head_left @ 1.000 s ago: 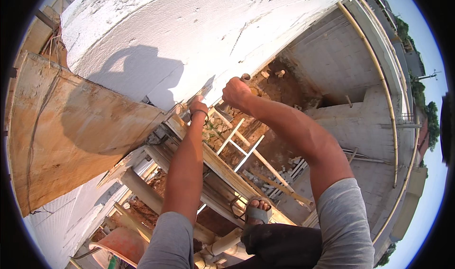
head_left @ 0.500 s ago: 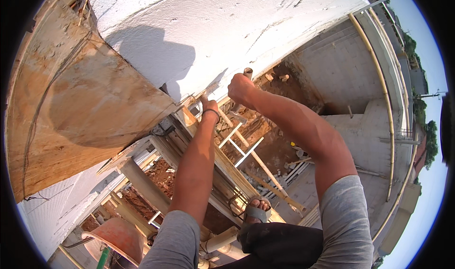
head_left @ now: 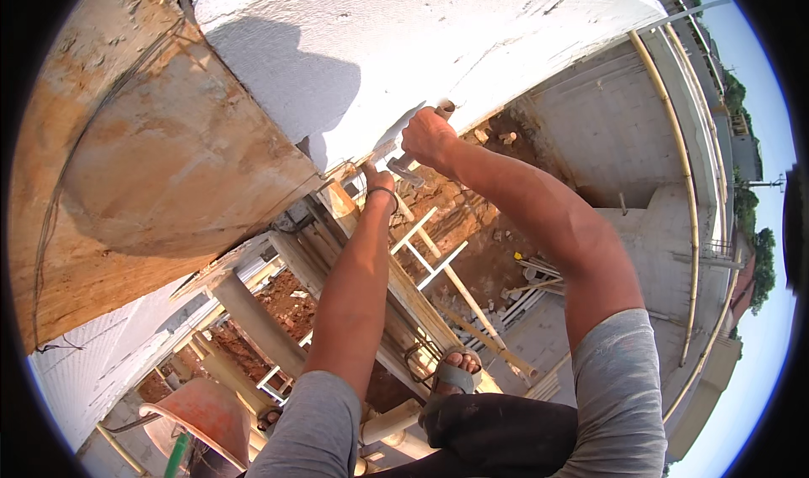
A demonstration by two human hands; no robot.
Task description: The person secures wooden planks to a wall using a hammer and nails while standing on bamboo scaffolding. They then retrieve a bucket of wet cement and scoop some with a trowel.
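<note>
In the head view, the right hand (head_left: pixel 428 136) is wrapped round a hammer (head_left: pixel 408 174), its head just beside the left hand (head_left: pixel 379 179), whose grip I cannot tell. The board (head_left: pixel 185 166) already adjoins the white wall (head_left: pixel 396 48); hammering seems unfinished.

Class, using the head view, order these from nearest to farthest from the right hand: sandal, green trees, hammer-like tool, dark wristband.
1. Hammer-like tool, gripped in the right hand.
2. Dark wristband, lower left of that hand.
3. Sandal, toward the picture's bottom.
4. Green trees, in the background, far right.
</note>
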